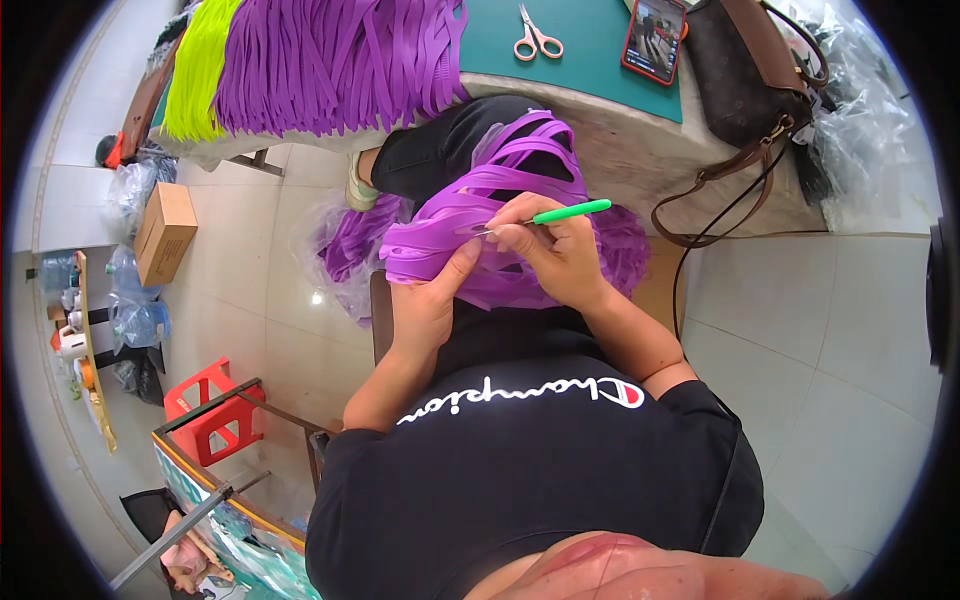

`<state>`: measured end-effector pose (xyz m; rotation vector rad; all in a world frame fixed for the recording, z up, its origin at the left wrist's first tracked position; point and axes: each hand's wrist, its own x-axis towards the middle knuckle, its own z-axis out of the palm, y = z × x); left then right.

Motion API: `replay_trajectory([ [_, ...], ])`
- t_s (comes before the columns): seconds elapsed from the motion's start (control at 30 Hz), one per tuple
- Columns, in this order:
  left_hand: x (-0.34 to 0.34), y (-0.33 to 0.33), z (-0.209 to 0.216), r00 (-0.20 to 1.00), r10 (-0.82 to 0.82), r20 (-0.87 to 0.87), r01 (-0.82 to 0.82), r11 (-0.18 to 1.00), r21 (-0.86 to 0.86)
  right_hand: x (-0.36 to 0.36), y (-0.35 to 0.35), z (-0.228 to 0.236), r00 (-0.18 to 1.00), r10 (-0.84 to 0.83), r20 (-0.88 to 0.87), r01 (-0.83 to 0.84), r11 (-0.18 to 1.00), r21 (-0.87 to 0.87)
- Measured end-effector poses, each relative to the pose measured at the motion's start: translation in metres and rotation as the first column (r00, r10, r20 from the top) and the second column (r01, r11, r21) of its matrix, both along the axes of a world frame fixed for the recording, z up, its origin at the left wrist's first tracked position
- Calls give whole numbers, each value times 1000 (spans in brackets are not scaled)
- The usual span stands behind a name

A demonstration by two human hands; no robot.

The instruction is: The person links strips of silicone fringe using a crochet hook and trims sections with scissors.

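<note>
Over my lap lies a bundle of soft, rubbery purple strips [520, 165], with slits and loops between them. My left hand [428, 305] pinches the near end of a flat purple strip piece [425, 235], thumb on top and the other fingers hidden beneath. In my right hand [565, 255] is a slim green-handled pick [572, 212], held like a pen. Its thin metal tip points left and meets the purple piece just beyond my left thumb. Whether the tip is hooked or straight is too small to tell.
On the green-topped table ahead hang long purple strips [340, 60] and lime strips [195, 75]. Scissors [538, 38], a phone [654, 40] and a brown handbag [745, 65] lie there too. More purple strips in plastic [350, 245], a cardboard box [167, 233] and a red stool [215, 410] stand leftward.
</note>
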<state>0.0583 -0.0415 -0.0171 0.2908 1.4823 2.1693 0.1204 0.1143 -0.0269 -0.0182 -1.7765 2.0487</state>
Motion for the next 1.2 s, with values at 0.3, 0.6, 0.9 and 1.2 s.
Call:
replay_trajectory([
  [0.3, 2, 2, 3, 1000, 14, 12, -14, 1000, -12, 2, 1, -3, 1000, 4, -10, -4, 998, -55],
  [0.6, -1, -1, 1, 992, -9, -123, -9, 990, -144, -3, 8, 5, 964, -162, -211, 245, 848, 469],
  [0.9, -7, 2, 11, 981, -35, 191, 27, 999, 43, -2, 56, 16, 975, 221, -5, -214, 938, -273],
  [1.2, -10, 10, -2, 981, 70, 182, -80, 995, 51, -9, 21, 4, 980, -27, -195, 84, 953, 290],
])
